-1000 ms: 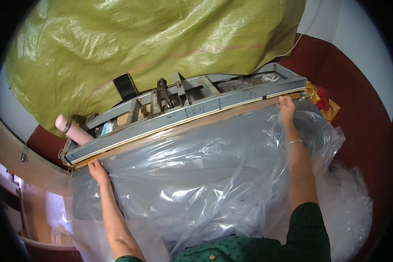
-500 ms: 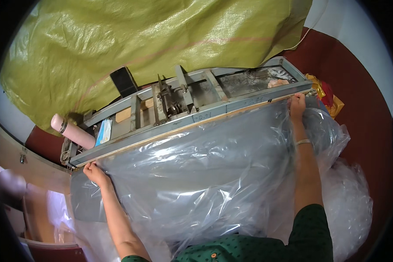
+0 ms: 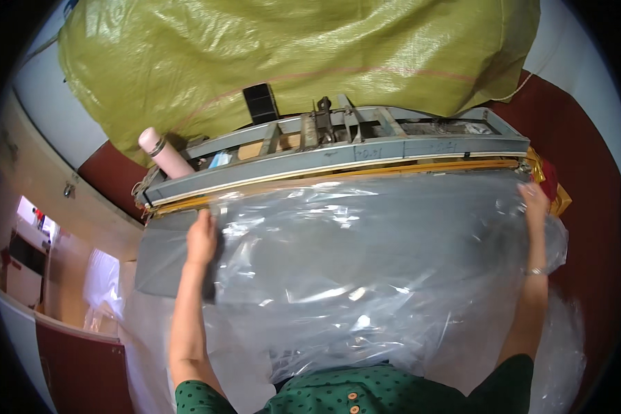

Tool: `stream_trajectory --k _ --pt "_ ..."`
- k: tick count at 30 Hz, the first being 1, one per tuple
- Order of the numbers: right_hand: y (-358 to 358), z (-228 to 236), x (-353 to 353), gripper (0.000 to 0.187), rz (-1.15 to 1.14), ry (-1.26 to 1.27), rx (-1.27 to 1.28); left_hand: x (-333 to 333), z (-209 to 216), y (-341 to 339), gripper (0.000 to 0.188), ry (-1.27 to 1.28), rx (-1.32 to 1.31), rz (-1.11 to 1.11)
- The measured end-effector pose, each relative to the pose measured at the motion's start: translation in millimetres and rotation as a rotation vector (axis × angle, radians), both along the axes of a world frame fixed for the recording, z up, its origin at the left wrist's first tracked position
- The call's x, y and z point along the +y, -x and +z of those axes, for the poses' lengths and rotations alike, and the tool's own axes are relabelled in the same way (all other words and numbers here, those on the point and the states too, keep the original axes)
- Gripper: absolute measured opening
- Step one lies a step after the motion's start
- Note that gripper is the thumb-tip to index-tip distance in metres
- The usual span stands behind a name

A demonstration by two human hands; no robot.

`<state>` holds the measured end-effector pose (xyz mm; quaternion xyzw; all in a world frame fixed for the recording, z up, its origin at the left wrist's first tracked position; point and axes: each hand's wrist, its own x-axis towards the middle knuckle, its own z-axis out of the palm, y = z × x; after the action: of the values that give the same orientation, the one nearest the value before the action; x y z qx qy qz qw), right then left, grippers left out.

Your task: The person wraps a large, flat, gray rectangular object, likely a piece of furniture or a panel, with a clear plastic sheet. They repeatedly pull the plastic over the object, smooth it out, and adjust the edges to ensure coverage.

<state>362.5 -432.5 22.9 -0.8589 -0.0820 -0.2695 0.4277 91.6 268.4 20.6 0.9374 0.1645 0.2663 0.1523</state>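
A wide clear plastic sheet (image 3: 352,276) spreads over a grey surface (image 3: 169,255) in front of me. My left hand (image 3: 201,238) is closed on the sheet's left edge, just short of the long metal frame. At the far right corner, my right hand (image 3: 533,199) pinches the sheet near the frame's end. Across the sheet's far edge runs the grey metal frame (image 3: 338,156) of a long bar machine, probably a bag sealer. An orange-brown strip (image 3: 421,168) shows under its bar, and the sheet's far edge lies along it.
A pink bottle (image 3: 167,153) leans in the frame's left end, beside a blue-and-white packet (image 3: 221,159). A black phone (image 3: 260,103) lies on the yellow woven tarp (image 3: 303,48) behind. More clear plastic (image 3: 559,352) bunches at the right. A wooden door (image 3: 69,186) stands at the left.
Both hands have come back from the bar, the left one moving inward along the sheet. The frame now looks tilted up, showing more of the orange-brown strip. My view has shifted too.
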Motion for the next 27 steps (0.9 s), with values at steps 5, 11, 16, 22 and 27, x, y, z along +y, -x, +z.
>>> stream_trajectory --k 5,11,16,22,27 --pt "54.6 -28.0 -213.2 0.03 -0.576 0.233 0.048 -118.1 16.7 -19.7 0.014 0.616 -0.041 -0.487" --pt "27.3 9.8 -108.4 0.036 -0.28 0.095 -0.182 -165.3 50.0 -10.7 0.013 1.055 -0.05 -0.658" --pt "116.6 95.6 213.5 0.029 0.633 0.168 -0.026 -169.7 76.1 14.8 0.009 1.066 -0.052 -0.611" --pt "180.1 74.2 360.2 0.02 1.271 0.0 -0.077 -168.8 87.6 34.0 0.013 0.934 -0.017 -0.61" --pt "193.4 58.3 379.3 0.01 1.327 -0.234 0.341 -164.4 102.3 45.6 0.018 0.154 -0.072 -0.522"
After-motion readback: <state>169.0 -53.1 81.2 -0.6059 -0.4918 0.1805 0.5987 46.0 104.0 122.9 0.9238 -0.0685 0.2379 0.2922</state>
